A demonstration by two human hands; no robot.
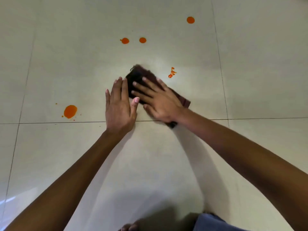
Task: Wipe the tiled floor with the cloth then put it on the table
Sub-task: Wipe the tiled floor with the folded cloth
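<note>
A dark maroon cloth (138, 75) lies folded on the pale tiled floor (83, 72) near the middle of the view. My right hand (158, 99) presses flat on it, fingers spread, covering most of its lower part. My left hand (119, 105) rests flat on the tile at the cloth's left edge, its thumb touching the cloth. Orange spills dot the floor: a smeared one (172, 72) just right of the cloth, a large blob (70, 111) at the left, two round drops (125, 40) (142, 40) beyond the cloth, and one (190, 20) further back right.
Dark grout lines (50, 122) cross the floor under my wrists and run up both sides. My foot (128, 227) and a bit of blue clothing (211, 222) show at the bottom edge. No table is in view.
</note>
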